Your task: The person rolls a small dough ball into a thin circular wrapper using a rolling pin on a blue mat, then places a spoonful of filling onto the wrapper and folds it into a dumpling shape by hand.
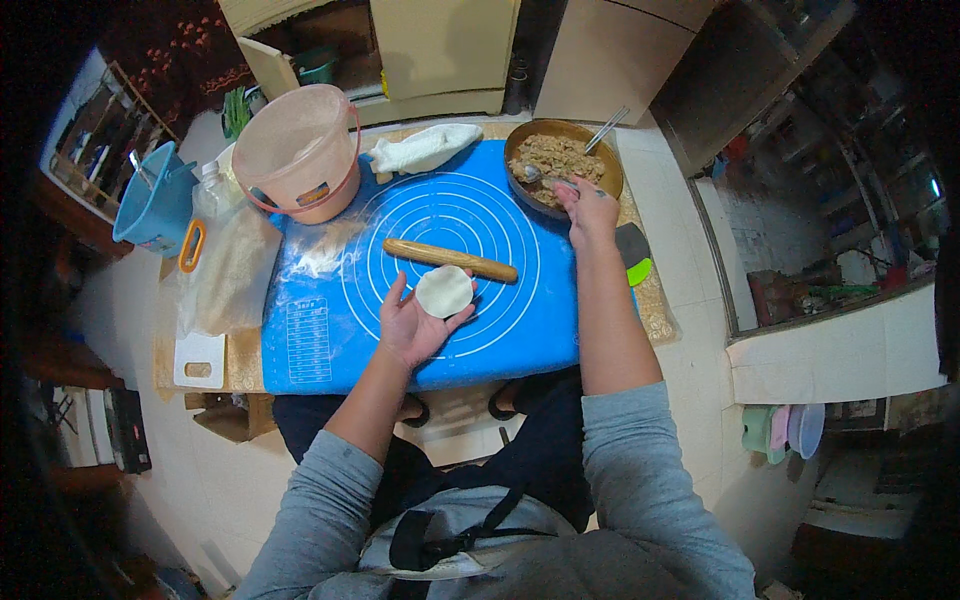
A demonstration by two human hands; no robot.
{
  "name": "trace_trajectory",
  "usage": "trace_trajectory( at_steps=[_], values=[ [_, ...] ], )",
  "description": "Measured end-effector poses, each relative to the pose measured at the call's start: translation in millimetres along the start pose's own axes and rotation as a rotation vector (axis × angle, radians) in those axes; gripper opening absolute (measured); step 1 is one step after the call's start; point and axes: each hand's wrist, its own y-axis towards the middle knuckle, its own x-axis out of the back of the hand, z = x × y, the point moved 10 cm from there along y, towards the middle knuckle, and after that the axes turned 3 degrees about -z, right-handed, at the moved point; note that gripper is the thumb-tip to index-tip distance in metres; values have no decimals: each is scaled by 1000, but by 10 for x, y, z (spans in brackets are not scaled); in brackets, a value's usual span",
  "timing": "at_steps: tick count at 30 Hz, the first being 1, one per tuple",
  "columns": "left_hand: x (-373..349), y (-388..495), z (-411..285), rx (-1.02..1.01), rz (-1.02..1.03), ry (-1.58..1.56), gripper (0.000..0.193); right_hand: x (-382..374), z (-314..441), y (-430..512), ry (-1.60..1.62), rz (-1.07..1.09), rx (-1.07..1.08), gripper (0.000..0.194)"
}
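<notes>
On the fingers of my left hand (416,330), palm up, rests a thin round dough wrapper (444,292). Just beyond it a wooden rolling pin (450,260) lies across the blue silicone pastry mat (465,365), which is printed with white rings. My right hand (592,210) reaches over the near rim of a brown bowl (616,180) and grips a metal spoon (534,175). The spoon's head sits in the minced filling (559,156). A pair of metal chopsticks (607,129) leans on the bowl's far right rim.
A pink plastic bucket (296,142) and a white cloth (427,148) stand along the mat's far side. To the left are a bag of flour (236,277), a blue bucket (154,202) and a white cutting board (199,360). A green-edged scraper (637,271) lies right of my forearm.
</notes>
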Motion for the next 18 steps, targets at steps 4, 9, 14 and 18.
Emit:
trace_trajectory(
  at_steps=[4, 9, 14, 18],
  values=[
    [-23, 9, 12, -1, 17, 41, 84, 277, 27, 122, 146, -106, -25, 25],
    [-24, 9, -1, -24, 12, 60, 84, 441, 277, -30, 288, -55, 0, 26],
    [22, -2, -76, -102, 0, 16, 87, 323, 533, -796, 220, 105, 32, 27],
    [11, 35, -45, -82, 37, 43, 91, 222, 247, -1539, -29, 248, 59, 32]
  ],
)
